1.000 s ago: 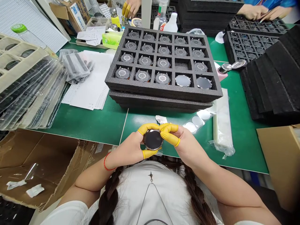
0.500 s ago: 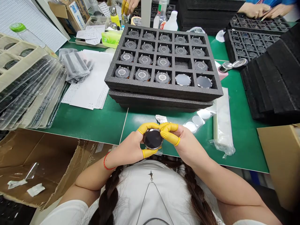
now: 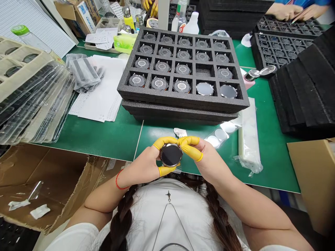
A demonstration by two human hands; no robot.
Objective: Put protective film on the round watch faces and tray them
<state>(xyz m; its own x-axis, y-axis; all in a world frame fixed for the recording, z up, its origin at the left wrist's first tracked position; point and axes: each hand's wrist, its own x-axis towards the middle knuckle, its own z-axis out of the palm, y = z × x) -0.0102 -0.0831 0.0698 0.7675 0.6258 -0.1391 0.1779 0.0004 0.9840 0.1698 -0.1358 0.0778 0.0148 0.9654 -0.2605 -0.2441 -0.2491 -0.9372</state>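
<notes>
watch (image 3: 171, 155) before tray (image 3: 183, 98), papers (image 3: 98, 104) left

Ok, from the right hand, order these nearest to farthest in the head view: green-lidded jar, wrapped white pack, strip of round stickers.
1. Round stickers, ahead-right of the right hand
2. Wrapped pack, farther right
3. Green-lidded jar, far left

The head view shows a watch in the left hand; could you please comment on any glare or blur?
In the head view, the watch has a clear outline and no strong glare on its dark face; the green table carries a soft sheen.
</notes>
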